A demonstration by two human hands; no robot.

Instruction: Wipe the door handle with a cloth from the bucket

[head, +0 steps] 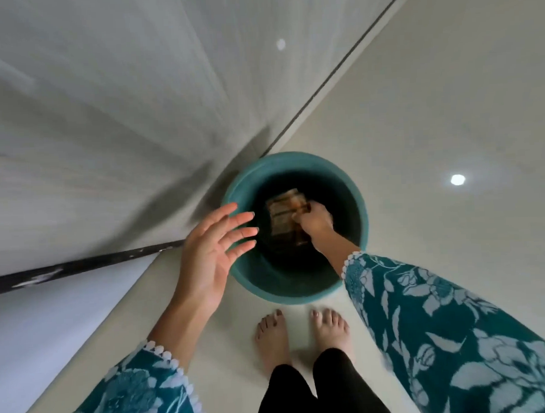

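A teal bucket (360, 208) stands on the pale floor at the foot of a white door (111, 113). Inside it, on the dark bottom, lies a striped brownish cloth (282, 213). My right hand (315, 223) reaches down into the bucket, its fingers closed on the cloth's right edge. My left hand (215, 246) hovers above the bucket's left rim, palm down, fingers spread, holding nothing. No door handle is in view.
My bare feet (302, 336) stand just in front of the bucket. A dark gap (80, 267) runs under the door on the left. Glossy floor tiles (448, 105) with light reflections stretch to the right.
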